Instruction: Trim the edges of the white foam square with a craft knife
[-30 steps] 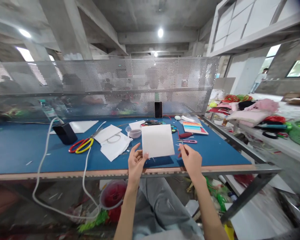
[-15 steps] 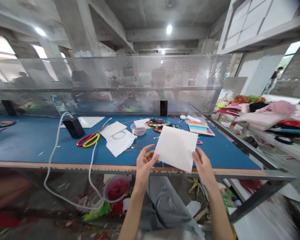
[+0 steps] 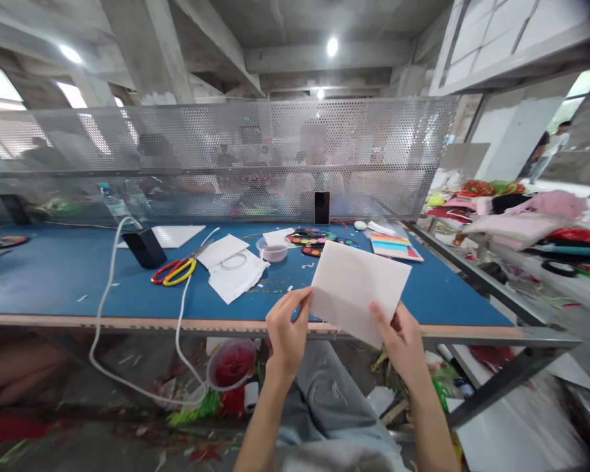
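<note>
A flat white square sheet, perhaps thin card or board (image 3: 356,288), is held tilted above the front edge of the blue table. My left hand (image 3: 288,328) pinches at its left edge, thumb and fingertips together; a thin strand hangs near there. My right hand (image 3: 400,334) grips the lower right side, thumb on the near face and fingers behind. Beyond the sheet lie paint palettes (image 3: 307,237), partly hidden by it. A small clear bowl (image 3: 274,251) of cloudy liquid stands beside them.
Scissors with red and yellow handles (image 3: 179,270) lie left of white papers (image 3: 238,275). A black box (image 3: 146,248) trails a white cable (image 3: 98,328) over the edge. A phone (image 3: 321,208) stands by the mesh divider (image 3: 226,151). A striped painting (image 3: 396,248) lies at right.
My right hand has shifted its hold inward, thumb now on the sheet's face. The sheet has moved slightly right and turned. My left fingers have closed into a pinch at its left edge.
</note>
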Available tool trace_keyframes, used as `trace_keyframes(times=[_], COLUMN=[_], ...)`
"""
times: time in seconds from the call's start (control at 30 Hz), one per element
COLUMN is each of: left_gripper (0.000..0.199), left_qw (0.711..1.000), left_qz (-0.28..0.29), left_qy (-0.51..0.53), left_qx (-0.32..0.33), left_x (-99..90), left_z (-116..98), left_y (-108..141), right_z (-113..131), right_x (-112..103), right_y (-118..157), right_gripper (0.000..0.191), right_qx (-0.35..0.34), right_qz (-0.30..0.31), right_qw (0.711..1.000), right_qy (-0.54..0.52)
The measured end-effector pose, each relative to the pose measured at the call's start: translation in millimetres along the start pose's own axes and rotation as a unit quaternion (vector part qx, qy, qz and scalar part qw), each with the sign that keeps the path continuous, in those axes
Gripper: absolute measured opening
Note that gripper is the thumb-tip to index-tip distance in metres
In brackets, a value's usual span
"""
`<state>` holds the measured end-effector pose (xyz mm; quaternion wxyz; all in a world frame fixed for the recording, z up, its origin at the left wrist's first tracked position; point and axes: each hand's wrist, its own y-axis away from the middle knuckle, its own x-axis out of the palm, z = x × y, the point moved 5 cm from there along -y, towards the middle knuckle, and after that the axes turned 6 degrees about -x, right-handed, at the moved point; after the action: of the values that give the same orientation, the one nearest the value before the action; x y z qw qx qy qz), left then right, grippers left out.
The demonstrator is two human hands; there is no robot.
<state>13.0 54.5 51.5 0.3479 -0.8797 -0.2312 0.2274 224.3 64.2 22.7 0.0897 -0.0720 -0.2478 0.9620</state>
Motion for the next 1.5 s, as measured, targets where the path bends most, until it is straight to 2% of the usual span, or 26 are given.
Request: trace_keyframes(times=[0.17, 0.37, 0.47, 0.57, 0.7, 0.9, 0.97, 1.03, 1.17, 1.23, 1.37, 1.43, 1.5], left_gripper=[0.017, 0.019, 0.019, 0.017, 0.014, 0.014, 0.014, 0.014, 0.021, 0.017, 0.046, 0.045, 0.041], left_qw=[0.996, 0.98, 0.974, 0.976, 0.979, 0.983, 0.989, 0.995, 0.994, 0.983, 0.938, 0.923, 0.917], left_qz=[0.007, 0.033, 0.059, 0.05, 0.037, 0.061, 0.073, 0.083, 0.061, 0.066, 0.14, 0.169, 0.161], left_qy=[-0.073, -0.162, -0.182, -0.178, -0.162, -0.125, -0.09, -0.046, 0.056, 0.123, 0.235, 0.254, 0.27], left_qx=[0.047, 0.114, 0.121, 0.11, 0.119, 0.12, 0.093, 0.039, -0.073, -0.122, -0.212, -0.232, -0.245], left_x=[2.8, 5.8, 7.7, 7.2, 10.4, 19.4, 19.1, 16.7, 9.1, 10.0, 22.9, 28.0, 28.7], left_z=[2, -12, -15, -13, -13, -17, -16, -11, 9, 22, 42, 44, 45], left_y=[-1, -8, -9, -8, -2, 7, 9, 8, -7, -20, -42, -45, -44], right_z=[3, 0, 1, 2, 2, 2, 0, -5, -18, -23, -23, -19, -18], right_x=[1, 3, 2, 1, -1, -1, 1, 5, 14, 18, 28, 32, 36], right_y=[3, 1, 1, 1, 0, 2, 1, -3, -27, -45, -77, -86, -88], right_gripper=[0.053, 0.054, 0.051, 0.05, 0.051, 0.05, 0.049, 0.048, 0.05, 0.052, 0.053, 0.052, 0.053], right_qx=[-0.002, -0.012, -0.016, -0.013, -0.021, -0.021, -0.013, -0.005, -0.009, -0.021, -0.042, -0.063, -0.068], right_qz=[-0.006, 0.005, 0.003, -0.006, -0.053, -0.129, -0.137, -0.127, -0.106, -0.096, -0.078, -0.072, -0.049], right_qw=[1.0, 1.0, 1.0, 1.0, 0.998, 0.99, 0.99, 0.992, 0.994, 0.995, 0.996, 0.995, 0.996], right_qy=[0.019, 0.019, 0.02, 0.023, 0.033, 0.049, 0.035, 0.013, -0.024, -0.029, -0.025, -0.017, -0.023])
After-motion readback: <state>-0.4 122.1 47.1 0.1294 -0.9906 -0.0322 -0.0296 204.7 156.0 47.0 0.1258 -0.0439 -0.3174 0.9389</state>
